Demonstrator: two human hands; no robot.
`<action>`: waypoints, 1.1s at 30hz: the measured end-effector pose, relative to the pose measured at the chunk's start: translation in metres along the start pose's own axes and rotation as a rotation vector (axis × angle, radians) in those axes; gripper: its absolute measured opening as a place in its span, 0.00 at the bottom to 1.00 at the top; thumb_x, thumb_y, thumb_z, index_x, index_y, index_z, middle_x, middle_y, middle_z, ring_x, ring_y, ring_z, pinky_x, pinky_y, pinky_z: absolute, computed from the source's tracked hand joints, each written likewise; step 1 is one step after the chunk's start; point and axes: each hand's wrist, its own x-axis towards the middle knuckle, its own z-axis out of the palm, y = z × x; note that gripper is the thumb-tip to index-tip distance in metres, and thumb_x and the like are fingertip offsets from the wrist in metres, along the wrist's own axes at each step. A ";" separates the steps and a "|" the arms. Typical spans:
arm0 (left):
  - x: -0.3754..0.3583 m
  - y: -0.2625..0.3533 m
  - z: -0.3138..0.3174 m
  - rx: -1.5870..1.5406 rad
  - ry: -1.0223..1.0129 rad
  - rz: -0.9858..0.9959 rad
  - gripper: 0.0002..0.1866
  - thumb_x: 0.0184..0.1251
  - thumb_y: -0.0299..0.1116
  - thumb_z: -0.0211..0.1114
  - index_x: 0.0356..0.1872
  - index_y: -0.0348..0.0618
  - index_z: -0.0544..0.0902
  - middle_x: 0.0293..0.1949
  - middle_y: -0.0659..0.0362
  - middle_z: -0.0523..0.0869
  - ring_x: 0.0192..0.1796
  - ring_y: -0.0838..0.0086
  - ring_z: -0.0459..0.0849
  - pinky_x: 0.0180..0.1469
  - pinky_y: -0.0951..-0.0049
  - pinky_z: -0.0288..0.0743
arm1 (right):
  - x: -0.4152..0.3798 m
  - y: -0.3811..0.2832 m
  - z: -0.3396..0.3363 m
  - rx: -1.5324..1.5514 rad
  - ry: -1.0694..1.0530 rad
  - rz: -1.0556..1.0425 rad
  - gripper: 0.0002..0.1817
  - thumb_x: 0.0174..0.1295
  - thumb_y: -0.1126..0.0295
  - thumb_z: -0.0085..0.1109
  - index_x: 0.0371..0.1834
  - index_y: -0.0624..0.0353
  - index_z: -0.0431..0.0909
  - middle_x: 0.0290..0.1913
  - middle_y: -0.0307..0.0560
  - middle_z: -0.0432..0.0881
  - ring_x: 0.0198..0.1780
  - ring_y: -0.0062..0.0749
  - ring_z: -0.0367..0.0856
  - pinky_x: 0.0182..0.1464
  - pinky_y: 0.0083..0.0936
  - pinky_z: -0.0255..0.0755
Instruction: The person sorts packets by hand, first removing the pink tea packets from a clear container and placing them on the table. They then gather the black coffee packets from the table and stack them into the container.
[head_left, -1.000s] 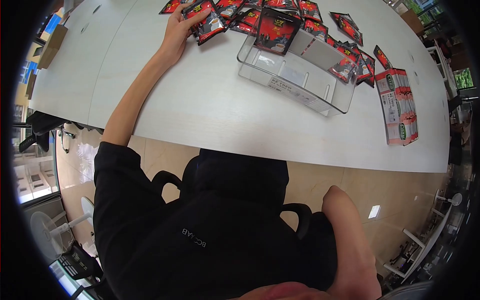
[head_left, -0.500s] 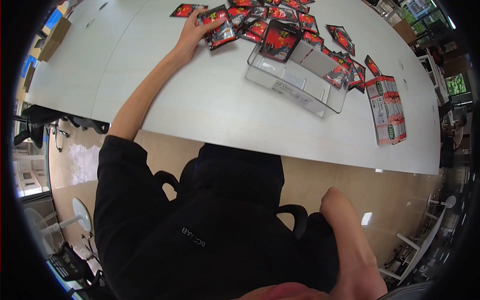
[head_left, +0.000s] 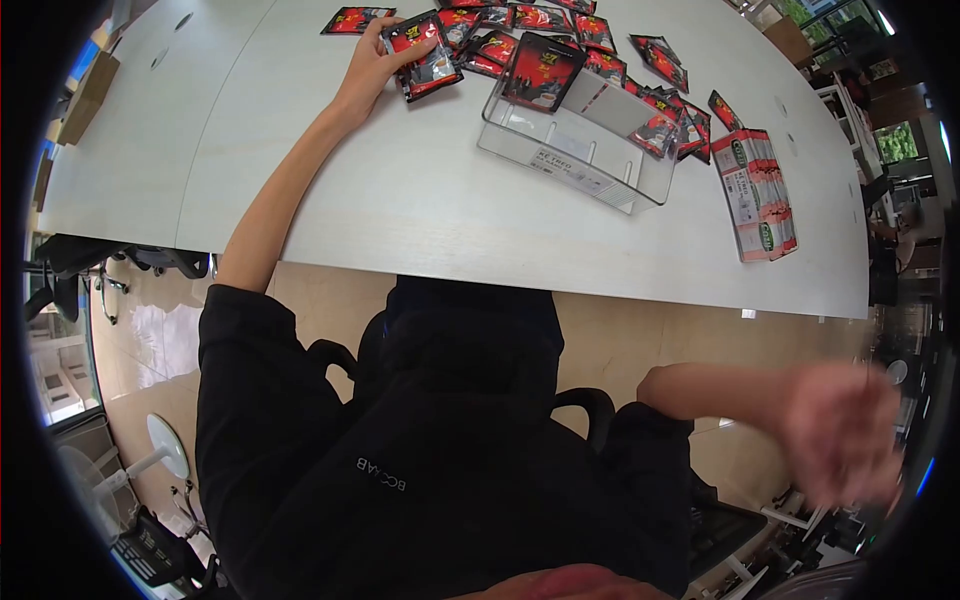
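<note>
My left hand (head_left: 378,62) is closed on a red and black coffee sachet (head_left: 425,62) over the table, with its thumb across the front. To its right, a clear plastic box (head_left: 570,165) with a paper label holds one upright red and black packet (head_left: 543,72) at its left end. Loose sachets of the same look (head_left: 592,33) lie scattered behind and beside the box. My right hand (head_left: 838,430) is off the table at the lower right, blurred by motion, so its fingers cannot be made out.
A second clear box (head_left: 757,195) packed with red and white sachets stands at the right of the white table (head_left: 380,220). Chair armrests (head_left: 588,410) flank my body. A white fan (head_left: 165,447) and a cardboard box (head_left: 88,98) are at the left.
My right hand has swung from near my face out to the right, below the table edge. The left hand keeps its hold on the sachet. The whole view has shifted slightly.
</note>
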 end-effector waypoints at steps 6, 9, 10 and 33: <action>-0.002 0.008 0.004 0.014 -0.002 -0.035 0.36 0.58 0.42 0.80 0.59 0.37 0.68 0.38 0.56 0.87 0.39 0.78 0.87 0.37 0.78 0.78 | -0.060 0.168 -0.086 -0.747 -0.392 1.015 0.15 0.74 0.65 0.55 0.58 0.60 0.73 0.36 0.48 0.88 0.31 0.17 0.75 0.36 0.19 0.70; -0.007 0.022 0.009 -0.046 0.031 -0.108 0.32 0.60 0.35 0.78 0.59 0.37 0.68 0.42 0.53 0.88 0.41 0.77 0.88 0.46 0.75 0.81 | -0.109 0.209 -0.135 -1.026 -0.781 1.101 0.28 0.67 0.54 0.65 0.63 0.61 0.71 0.49 0.60 0.86 0.47 0.37 0.83 0.49 0.32 0.75; -0.006 0.023 0.010 -0.051 0.024 -0.102 0.32 0.60 0.35 0.78 0.59 0.37 0.68 0.42 0.53 0.88 0.41 0.77 0.88 0.46 0.75 0.81 | -0.119 0.214 -0.141 -1.104 -0.845 1.143 0.35 0.63 0.49 0.69 0.64 0.61 0.70 0.53 0.63 0.84 0.53 0.45 0.84 0.54 0.36 0.75; -0.006 0.030 0.010 -0.025 0.033 -0.174 0.22 0.66 0.30 0.72 0.55 0.40 0.72 0.44 0.56 0.88 0.45 0.78 0.87 0.54 0.75 0.79 | -0.124 0.200 -0.162 -0.957 -0.410 1.224 0.24 0.57 0.70 0.76 0.54 0.60 0.75 0.33 0.43 0.86 0.35 0.20 0.83 0.39 0.19 0.77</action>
